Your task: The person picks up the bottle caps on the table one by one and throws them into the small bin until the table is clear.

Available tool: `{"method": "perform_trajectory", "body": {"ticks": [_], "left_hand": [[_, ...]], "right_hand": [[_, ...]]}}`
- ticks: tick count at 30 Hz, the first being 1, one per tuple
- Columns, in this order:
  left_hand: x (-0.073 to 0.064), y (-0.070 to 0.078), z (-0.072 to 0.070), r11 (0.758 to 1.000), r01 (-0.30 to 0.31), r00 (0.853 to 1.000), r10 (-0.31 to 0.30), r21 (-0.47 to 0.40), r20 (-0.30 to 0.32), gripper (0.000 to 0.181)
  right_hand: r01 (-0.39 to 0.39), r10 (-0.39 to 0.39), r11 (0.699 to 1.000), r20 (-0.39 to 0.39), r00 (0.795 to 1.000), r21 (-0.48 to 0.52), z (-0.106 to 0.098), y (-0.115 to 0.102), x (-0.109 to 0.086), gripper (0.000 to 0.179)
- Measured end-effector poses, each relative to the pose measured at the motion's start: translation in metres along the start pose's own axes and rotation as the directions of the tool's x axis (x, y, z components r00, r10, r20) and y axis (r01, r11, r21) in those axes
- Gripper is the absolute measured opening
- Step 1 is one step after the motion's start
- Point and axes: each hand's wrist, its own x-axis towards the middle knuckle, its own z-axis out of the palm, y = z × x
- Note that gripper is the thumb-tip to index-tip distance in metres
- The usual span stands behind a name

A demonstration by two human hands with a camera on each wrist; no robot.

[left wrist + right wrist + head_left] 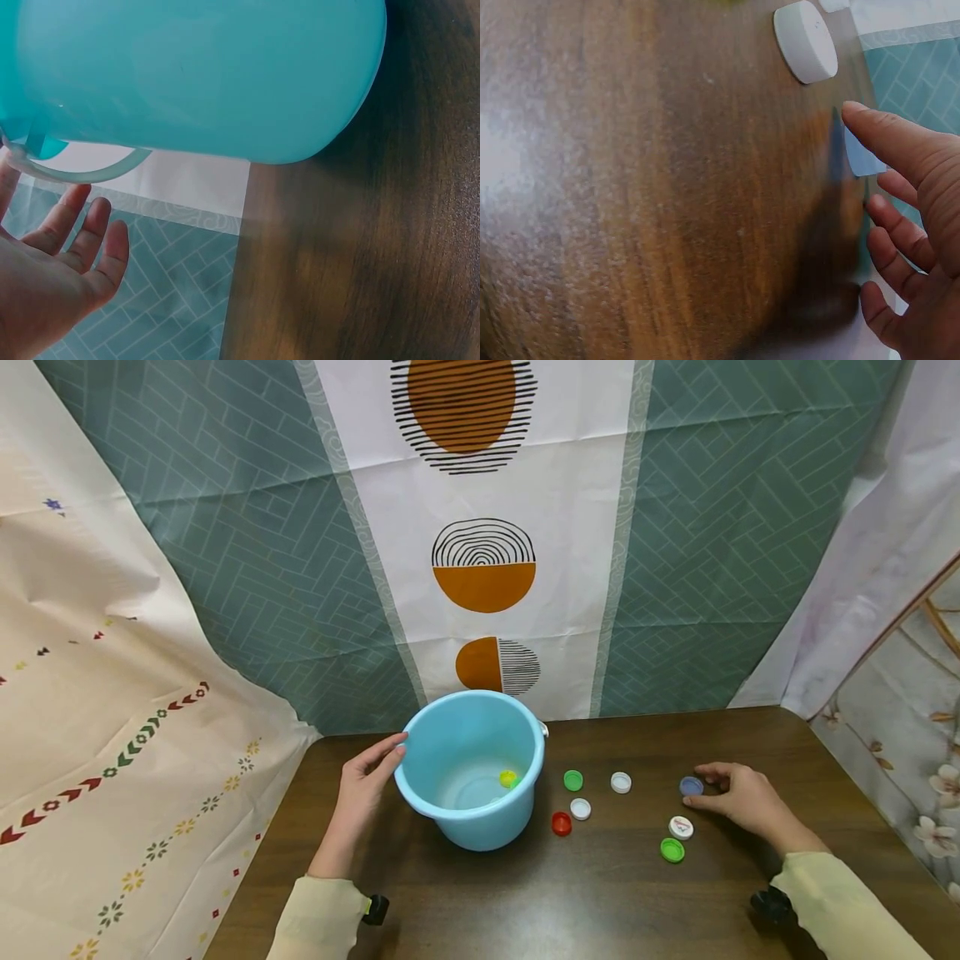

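A light blue bucket [487, 827] stands upright on the table, with a yellow cap [507, 778] and a bit of green at its bottom. My left hand [367, 781] holds the bucket's left rim between thumb and fingers; in the left wrist view, the other fingers spread below the pale handle [112, 169]. At the table's right, my right hand [746, 797] has thumb and index finger around a blue bottle cap [692, 786], close over the tabletop. In the right wrist view, the thumb partly hides this blue cap [862, 156].
Right of the bucket lie a green cap [573, 780], a red cap [561, 823] and two white caps [620, 782]. Nearer the right hand are a printed white cap [681, 827] and a bright green cap [672, 850]. Patterned cloth [300, 568] hangs behind the brown table [480, 902].
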Motion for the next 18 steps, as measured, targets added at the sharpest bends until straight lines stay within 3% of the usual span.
{"method": "perform_trajectory", "body": {"ticks": [18], "left_hand": [[-0.0009,-0.0009,-0.0006,1.0,-0.016,1.0,0.016,-0.006,0.003,0.034]], "right_hand": [[0.015,-0.015,1.0,-0.032,0.999,-0.001,0.009,0.0027,-0.0021,0.052]]}}
